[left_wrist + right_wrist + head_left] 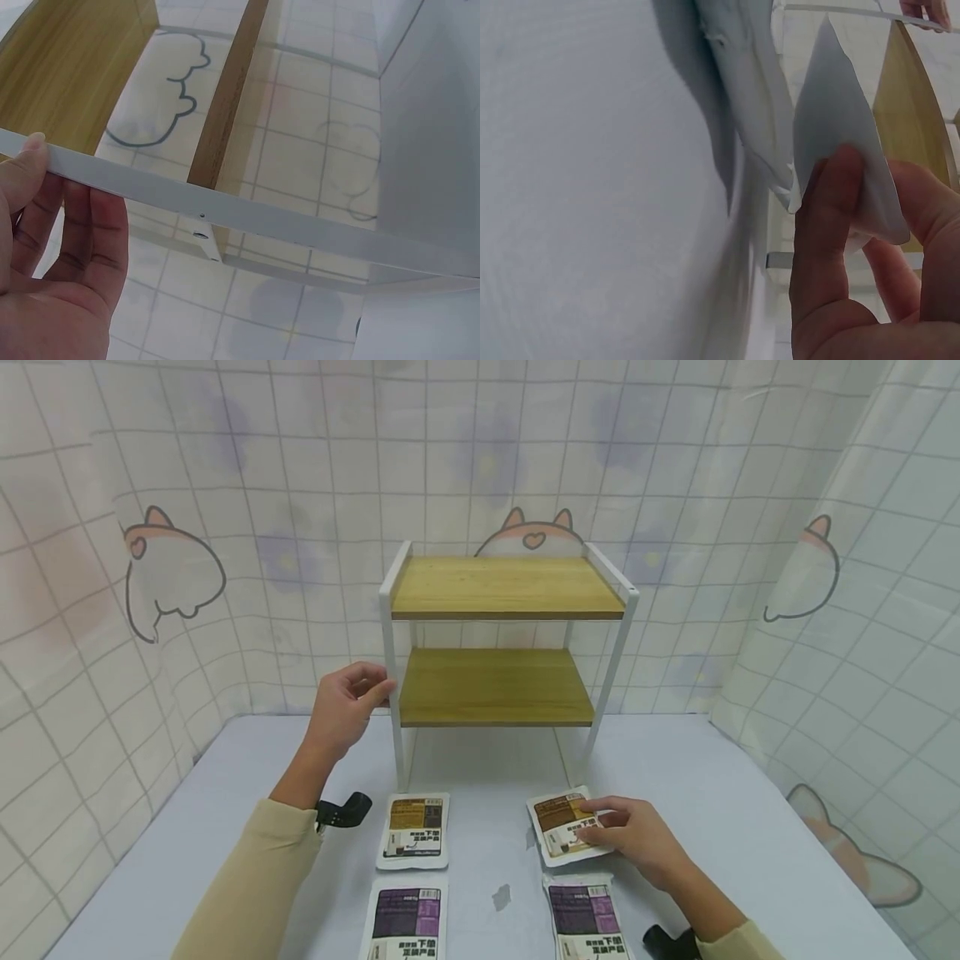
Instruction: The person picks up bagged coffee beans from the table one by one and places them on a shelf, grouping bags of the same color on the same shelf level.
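Observation:
A two-tier shelf with wooden boards (502, 589) and a white frame stands at the back of the table. My left hand (345, 706) holds its left front post (142, 176), thumb on one side and fingers behind. At the front right, my right hand (633, 839) pinches a brown-and-white packet (551, 822) by its right side. In the right wrist view the pale back of this packet (829, 105) shows, tilted, between thumb and fingers. Another brown-and-white packet (414, 835) lies flat in front of the shelf's left leg.
Two purple-and-white packets lie nearer the front edge, a left one (405, 910) and a right one (585, 910). A grey patch (501, 897) marks the white table (300, 877) between them. A gridded curtain (300, 468) with cartoon animals surrounds the table's back and sides.

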`<state>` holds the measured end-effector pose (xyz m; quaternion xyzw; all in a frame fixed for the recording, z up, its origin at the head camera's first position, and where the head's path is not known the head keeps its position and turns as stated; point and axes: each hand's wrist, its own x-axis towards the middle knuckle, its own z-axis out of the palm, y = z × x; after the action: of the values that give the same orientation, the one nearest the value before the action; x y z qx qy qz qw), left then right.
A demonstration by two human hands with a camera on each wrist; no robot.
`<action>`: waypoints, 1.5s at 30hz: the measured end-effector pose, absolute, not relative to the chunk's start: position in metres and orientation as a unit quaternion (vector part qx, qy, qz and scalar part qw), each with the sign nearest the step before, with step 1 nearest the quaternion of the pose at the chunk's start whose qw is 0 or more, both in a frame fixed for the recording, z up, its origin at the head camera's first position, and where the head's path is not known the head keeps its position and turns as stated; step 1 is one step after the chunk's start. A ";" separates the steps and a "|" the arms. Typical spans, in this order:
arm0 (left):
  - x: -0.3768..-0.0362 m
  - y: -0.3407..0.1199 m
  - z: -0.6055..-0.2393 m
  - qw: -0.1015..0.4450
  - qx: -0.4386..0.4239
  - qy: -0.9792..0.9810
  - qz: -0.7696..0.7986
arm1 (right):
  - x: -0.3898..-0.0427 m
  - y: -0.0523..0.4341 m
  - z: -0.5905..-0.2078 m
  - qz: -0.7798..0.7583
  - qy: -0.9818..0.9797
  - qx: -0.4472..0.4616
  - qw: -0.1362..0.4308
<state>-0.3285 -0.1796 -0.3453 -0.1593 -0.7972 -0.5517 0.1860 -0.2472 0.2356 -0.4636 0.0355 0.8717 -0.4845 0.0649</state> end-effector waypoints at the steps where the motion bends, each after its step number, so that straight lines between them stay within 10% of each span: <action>1: -0.328 -0.179 -0.345 0.186 -0.158 -0.798 -0.551 | -0.247 0.235 -0.463 -0.493 0.867 0.039 0.068; 45: -0.326 -0.179 -0.343 0.176 -0.159 -0.797 -0.555 | -0.229 0.227 -0.420 -0.604 0.795 0.004 0.059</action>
<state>-0.3256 -0.1791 -0.3427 -0.1585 -0.7975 -0.5547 0.1764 -0.2289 0.2270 -0.4198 0.0042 0.7947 -0.6041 0.0595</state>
